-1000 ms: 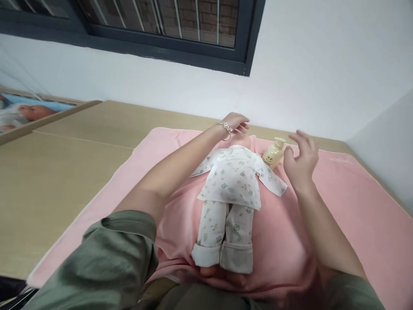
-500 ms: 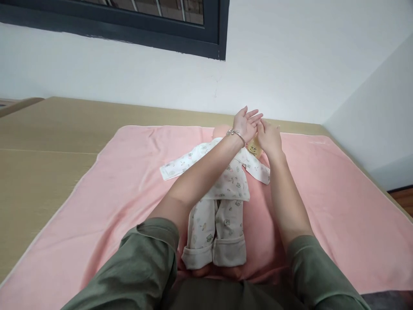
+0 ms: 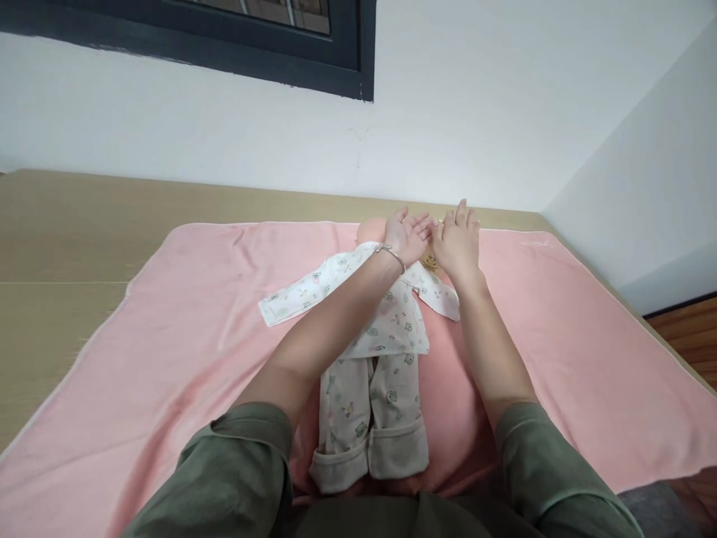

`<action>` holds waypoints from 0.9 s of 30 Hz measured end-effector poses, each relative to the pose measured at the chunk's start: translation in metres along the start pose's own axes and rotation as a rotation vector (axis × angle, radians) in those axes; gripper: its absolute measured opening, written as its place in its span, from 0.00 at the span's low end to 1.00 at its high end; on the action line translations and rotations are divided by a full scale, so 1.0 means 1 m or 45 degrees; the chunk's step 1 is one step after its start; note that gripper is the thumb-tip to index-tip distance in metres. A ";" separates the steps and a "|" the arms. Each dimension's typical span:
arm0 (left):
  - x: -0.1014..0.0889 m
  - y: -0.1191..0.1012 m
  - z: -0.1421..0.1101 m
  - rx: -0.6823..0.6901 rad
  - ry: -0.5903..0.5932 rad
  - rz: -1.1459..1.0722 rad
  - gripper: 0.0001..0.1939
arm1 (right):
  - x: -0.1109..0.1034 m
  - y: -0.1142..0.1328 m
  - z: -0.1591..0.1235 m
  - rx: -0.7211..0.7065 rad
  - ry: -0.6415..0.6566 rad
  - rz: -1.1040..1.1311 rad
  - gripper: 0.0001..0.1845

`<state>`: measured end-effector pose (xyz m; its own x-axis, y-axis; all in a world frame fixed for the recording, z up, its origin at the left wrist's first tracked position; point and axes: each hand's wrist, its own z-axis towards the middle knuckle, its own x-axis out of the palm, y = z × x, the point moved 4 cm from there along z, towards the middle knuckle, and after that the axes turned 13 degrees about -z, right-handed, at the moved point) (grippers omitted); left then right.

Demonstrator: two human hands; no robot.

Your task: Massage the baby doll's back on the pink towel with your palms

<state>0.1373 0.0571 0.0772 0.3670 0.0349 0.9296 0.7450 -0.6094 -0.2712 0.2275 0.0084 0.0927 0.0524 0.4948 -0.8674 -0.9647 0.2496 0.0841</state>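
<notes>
My left hand (image 3: 411,235) is palm up with its fingers stretched out, a silver bracelet (image 3: 390,252) on its wrist. Close at its right, my right hand (image 3: 458,243) shows its back, fingers extended and apart. Their fingertips nearly meet; I cannot tell whether they touch. Between and behind them shows part of a yellowish, bottle-like object (image 3: 429,261) with a dark printed face, mostly hidden. Below my hands lies a baby doll (image 3: 370,230) in a white printed top (image 3: 386,329) and cuffed pants (image 3: 395,407). My left forearm crosses over its chest and hides most of its head.
A pink blanket (image 3: 560,359) covers much of the tan tabletop (image 3: 61,246). Behind stands a white wall (image 3: 448,104) with a dark window frame (image 3: 350,52). A side wall (image 3: 661,187) runs along the right.
My right hand's fingers have straightened and spread, pointing upward. My left hand is slightly lower and still palm up. The view has shifted a little to the right.
</notes>
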 end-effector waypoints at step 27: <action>0.008 0.015 -0.140 0.296 0.573 0.424 0.28 | -0.061 0.079 -0.084 -0.570 -0.364 0.523 0.34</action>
<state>0.0733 -0.0630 0.1154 0.3675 -0.4976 0.7857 0.7513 -0.3391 -0.5662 0.1261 -0.0718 0.1112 -0.3346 0.6923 -0.6394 -0.9318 -0.3445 0.1147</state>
